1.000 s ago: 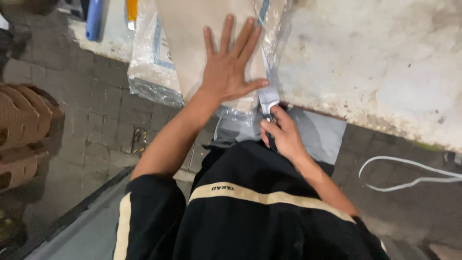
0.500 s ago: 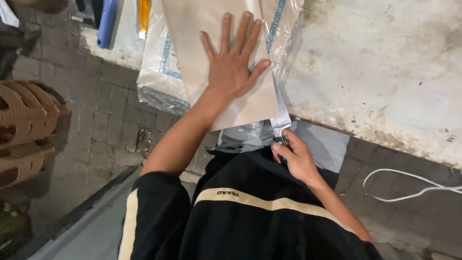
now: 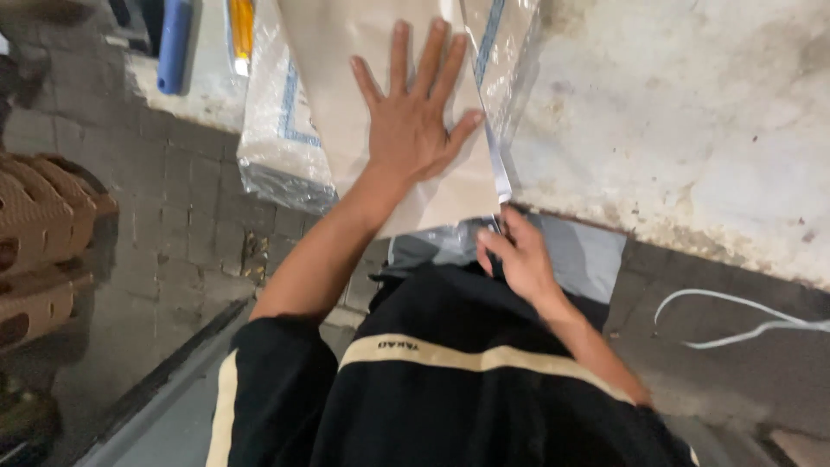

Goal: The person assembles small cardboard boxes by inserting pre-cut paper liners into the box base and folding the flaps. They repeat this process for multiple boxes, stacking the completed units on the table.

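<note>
My left hand (image 3: 415,121) lies flat with fingers spread on a brown paper sheet (image 3: 346,60). The sheet rests on clear plastic bags (image 3: 281,138) at the near edge of a worn white table (image 3: 692,112). My right hand (image 3: 519,259) is at the table's edge, closed around the handle of a cutter-like tool. The tool's thin metal blade (image 3: 500,173) runs up along the sheet's right edge, beside my left thumb. Fingers hide the handle itself.
A blue cylinder (image 3: 173,43) and a yellow-handled tool (image 3: 242,26) lie at the table's far left. Grey plastic (image 3: 588,251) hangs below the table edge. Brown slatted baskets (image 3: 43,242) stand on the paved floor at left, and a white cord (image 3: 735,320) lies at right.
My right hand has drawn back toward my body, below the table edge, pulling the tool down along the sheet's right edge. My left hand stays pressed on the paper.
</note>
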